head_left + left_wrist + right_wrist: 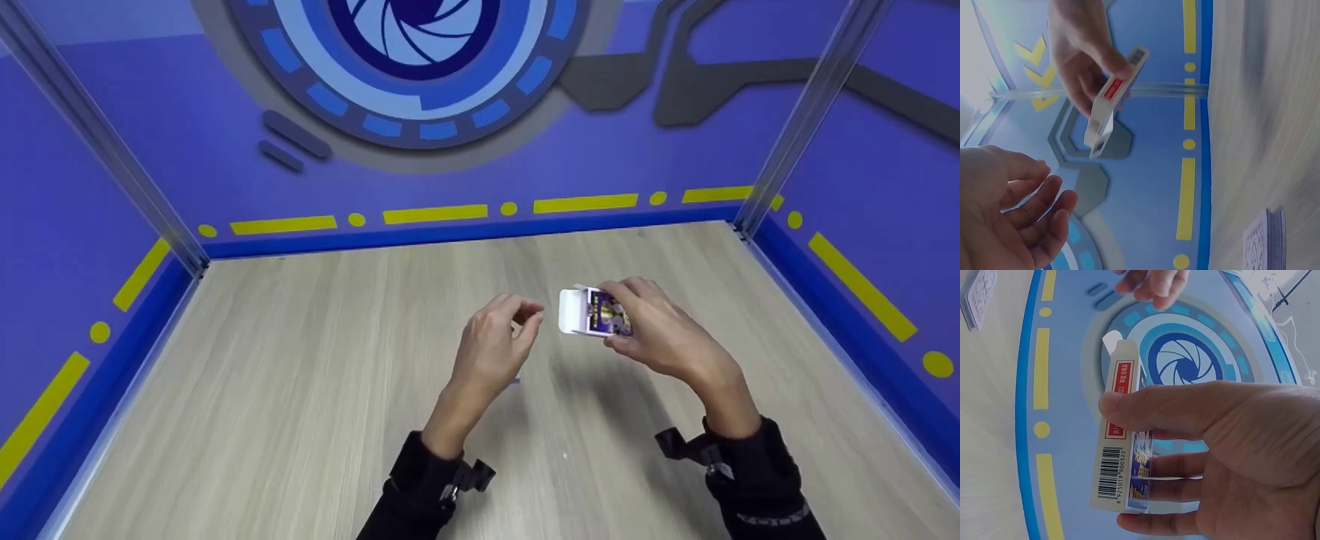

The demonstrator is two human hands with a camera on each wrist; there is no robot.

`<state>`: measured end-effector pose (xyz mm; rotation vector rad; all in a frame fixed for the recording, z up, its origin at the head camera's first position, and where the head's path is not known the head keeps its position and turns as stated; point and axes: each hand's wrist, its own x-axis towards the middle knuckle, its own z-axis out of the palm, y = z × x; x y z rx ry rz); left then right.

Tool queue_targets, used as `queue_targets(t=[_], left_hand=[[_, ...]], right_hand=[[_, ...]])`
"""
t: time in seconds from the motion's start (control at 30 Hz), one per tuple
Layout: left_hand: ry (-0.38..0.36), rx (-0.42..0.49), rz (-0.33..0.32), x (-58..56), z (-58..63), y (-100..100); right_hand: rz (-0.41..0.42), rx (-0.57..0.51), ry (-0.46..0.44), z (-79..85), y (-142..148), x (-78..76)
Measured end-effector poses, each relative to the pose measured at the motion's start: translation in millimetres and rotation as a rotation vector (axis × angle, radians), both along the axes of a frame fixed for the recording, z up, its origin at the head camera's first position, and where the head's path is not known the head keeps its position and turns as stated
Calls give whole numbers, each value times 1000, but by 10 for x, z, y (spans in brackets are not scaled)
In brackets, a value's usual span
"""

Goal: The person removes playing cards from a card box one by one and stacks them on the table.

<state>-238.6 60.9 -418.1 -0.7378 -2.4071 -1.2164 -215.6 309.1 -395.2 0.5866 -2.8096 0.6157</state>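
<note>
Above the pale wood-grain tabletop (300, 390), the right hand (671, 330) is gripping a small white cardboard box with a purple printed face (606, 312) between thumb and fingers, its open flap pointing left. Just left, the left hand (491, 341) is hovering, fingers loosely curling. A purple-and-white patterned card stack (1264, 242) is lying below it.

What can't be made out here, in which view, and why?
Card stack: cut off by the bottom edge in the left wrist view; mostly behind the left hand in the head view.
Red label: wording partly under the right hand's thumb, right wrist view.
Box interior: too small in the head view.
</note>
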Motion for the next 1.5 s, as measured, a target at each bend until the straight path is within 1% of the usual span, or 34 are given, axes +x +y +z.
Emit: queue_targets(t=[0.1,0.23,0.3,0.43,0.57,0.7,0.83,1.0,1.13,1.27,1.4,1.5], left_hand=[[-4,42,-42,42,3,71],[-7,124,-101,70,-35,155],[-12,160,-111,71,-59,183],[-64,184,-87,74,-99,209],[-137,162,-63,68,-135,212],[-205,139,-61,43,-167,196],[-277,118,-61,27,-165,175],[-355,127,-50,24,-143,165],[-394,141,-36,13,-160,174],[-412,171,-30,-6,-201,186],[-429,209,-47,-9,-222,189],[-451,229,-72,0,-213,180]], right_hand=[[19,13,31,1,-67,14],[43,31,61,0,-156,29],[55,40,78,2,-193,34],[77,48,111,11,-256,43],[100,67,135,7,-305,50],[127,84,149,-12,-341,57],[136,96,147,-26,-361,67],[130,104,130,-34,-366,78],[129,117,129,-46,-366,86],[130,135,122,-55,-372,89],[125,144,130,-71,-375,82],[131,143,144,-86,-374,74]])
